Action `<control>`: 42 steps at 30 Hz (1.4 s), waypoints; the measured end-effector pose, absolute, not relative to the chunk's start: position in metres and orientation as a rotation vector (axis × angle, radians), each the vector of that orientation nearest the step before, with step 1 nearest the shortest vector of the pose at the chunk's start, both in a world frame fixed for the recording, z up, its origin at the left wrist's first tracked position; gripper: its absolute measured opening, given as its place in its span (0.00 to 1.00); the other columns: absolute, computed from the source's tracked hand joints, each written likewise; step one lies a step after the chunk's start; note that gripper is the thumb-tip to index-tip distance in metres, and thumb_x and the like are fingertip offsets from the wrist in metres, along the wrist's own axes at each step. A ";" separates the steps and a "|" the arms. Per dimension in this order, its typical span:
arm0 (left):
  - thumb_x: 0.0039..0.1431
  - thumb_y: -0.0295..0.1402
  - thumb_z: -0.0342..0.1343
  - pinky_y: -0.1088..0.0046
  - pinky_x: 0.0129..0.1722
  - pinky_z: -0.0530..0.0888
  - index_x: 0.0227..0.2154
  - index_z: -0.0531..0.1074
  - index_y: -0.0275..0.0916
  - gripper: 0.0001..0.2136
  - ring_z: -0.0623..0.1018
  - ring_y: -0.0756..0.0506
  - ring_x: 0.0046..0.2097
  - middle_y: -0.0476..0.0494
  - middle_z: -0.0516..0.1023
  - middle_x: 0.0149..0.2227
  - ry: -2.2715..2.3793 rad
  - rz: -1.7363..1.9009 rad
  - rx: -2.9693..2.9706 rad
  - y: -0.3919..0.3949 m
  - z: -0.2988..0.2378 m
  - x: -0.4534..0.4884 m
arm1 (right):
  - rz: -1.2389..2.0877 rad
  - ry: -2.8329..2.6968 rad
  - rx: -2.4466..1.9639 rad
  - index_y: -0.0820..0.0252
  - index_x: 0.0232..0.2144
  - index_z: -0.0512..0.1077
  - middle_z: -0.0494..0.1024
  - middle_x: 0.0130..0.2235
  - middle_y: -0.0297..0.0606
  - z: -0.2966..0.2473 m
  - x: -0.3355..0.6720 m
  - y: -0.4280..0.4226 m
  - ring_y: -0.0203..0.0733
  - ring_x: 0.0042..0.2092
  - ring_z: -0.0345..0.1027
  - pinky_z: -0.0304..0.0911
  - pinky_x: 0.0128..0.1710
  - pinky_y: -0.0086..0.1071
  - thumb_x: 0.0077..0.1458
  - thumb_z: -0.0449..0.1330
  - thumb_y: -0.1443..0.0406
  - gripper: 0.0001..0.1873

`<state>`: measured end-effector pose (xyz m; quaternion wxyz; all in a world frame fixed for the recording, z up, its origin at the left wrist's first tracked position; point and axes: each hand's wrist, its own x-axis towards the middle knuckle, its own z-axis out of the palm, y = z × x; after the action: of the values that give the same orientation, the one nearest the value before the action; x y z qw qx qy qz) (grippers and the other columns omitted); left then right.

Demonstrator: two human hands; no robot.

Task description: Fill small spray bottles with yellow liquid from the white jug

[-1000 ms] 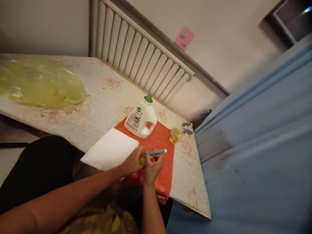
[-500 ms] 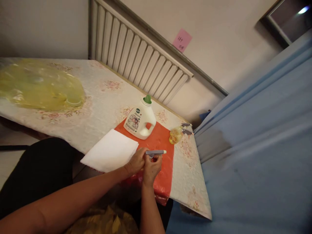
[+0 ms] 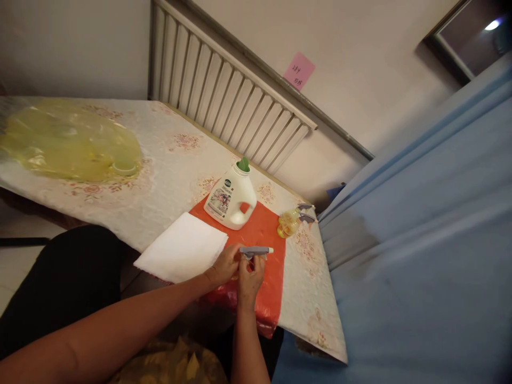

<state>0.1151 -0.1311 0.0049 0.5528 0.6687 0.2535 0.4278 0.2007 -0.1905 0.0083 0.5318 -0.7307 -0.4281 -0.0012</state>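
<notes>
the flowered surface (image 3: 160, 165) runs off the frame's left edge. in the upper left, a yellow plastic bag (image 3: 72, 144) has hard-to-make-out contents. at lower centre, the left hand (image 3: 225, 266) is curled, its fingertips hidden; i cannot tell what it holds. just beside it, the right hand (image 3: 251, 277) grips a grey spray head (image 3: 256, 252), pale-tipped, pointing right, its underside partly covered by fingers.

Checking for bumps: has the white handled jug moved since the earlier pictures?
No: the white handled jug stands beside the same floral print on the tablecloth as before.
</notes>
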 end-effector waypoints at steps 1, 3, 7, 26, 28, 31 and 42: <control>0.55 0.31 0.54 0.68 0.41 0.74 0.39 0.71 0.38 0.09 0.77 0.44 0.39 0.45 0.78 0.38 0.607 1.019 1.591 -0.131 0.003 0.116 | 0.003 -1.015 -1.741 0.59 0.33 0.74 0.72 0.36 0.40 0.008 0.201 -0.190 0.43 0.38 0.66 0.63 0.41 0.35 0.54 0.56 0.58 0.12; 0.54 0.31 0.53 0.67 0.42 0.74 0.40 0.71 0.38 0.10 0.77 0.44 0.41 0.44 0.77 0.39 0.623 1.036 1.618 -0.130 -0.001 0.117 | 0.014 -0.978 -1.740 0.59 0.32 0.74 0.72 0.35 0.39 0.008 0.199 -0.190 0.42 0.36 0.66 0.63 0.40 0.34 0.54 0.57 0.57 0.12; 0.54 0.31 0.53 0.65 0.45 0.74 0.42 0.69 0.39 0.12 0.76 0.42 0.45 0.43 0.77 0.42 0.624 1.050 1.627 -0.131 -0.007 0.118 | 0.029 -0.872 -1.755 0.60 0.31 0.73 0.72 0.34 0.38 0.008 0.195 -0.188 0.43 0.36 0.66 0.63 0.40 0.35 0.52 0.59 0.55 0.13; 0.55 0.31 0.53 0.66 0.42 0.74 0.39 0.69 0.39 0.09 0.76 0.44 0.40 0.46 0.75 0.38 0.684 1.029 1.662 -0.133 0.000 0.116 | 0.096 -1.037 -1.709 0.58 0.33 0.74 0.72 0.37 0.39 0.015 0.204 -0.194 0.43 0.40 0.66 0.63 0.43 0.36 0.54 0.57 0.57 0.11; 0.55 0.31 0.53 0.66 0.43 0.74 0.40 0.69 0.39 0.09 0.76 0.44 0.41 0.46 0.75 0.38 0.691 1.031 1.670 -0.133 0.000 0.116 | 0.108 -1.011 -1.709 0.58 0.31 0.74 0.72 0.36 0.37 0.015 0.205 -0.194 0.42 0.38 0.66 0.63 0.41 0.35 0.53 0.59 0.57 0.11; 0.55 0.31 0.53 0.66 0.43 0.74 0.38 0.68 0.39 0.08 0.76 0.44 0.41 0.45 0.75 0.38 0.672 1.043 1.659 -0.132 -0.001 0.118 | 0.094 -0.907 -1.729 0.60 0.30 0.73 0.72 0.33 0.35 0.011 0.202 -0.190 0.40 0.34 0.64 0.62 0.38 0.33 0.50 0.61 0.56 0.12; 0.53 0.29 0.53 0.68 0.41 0.74 0.39 0.69 0.39 0.09 0.76 0.44 0.40 0.45 0.77 0.38 0.638 1.031 1.595 -0.134 -0.002 0.118 | 0.026 -0.839 -1.789 0.59 0.30 0.69 0.70 0.32 0.34 0.006 0.198 -0.185 0.40 0.34 0.63 0.62 0.37 0.33 0.50 0.61 0.54 0.14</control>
<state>0.1175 -0.1337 -0.0021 0.5388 0.6706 0.2682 0.4336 0.1983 -0.1855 0.0061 0.5504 -0.7559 -0.3545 0.0111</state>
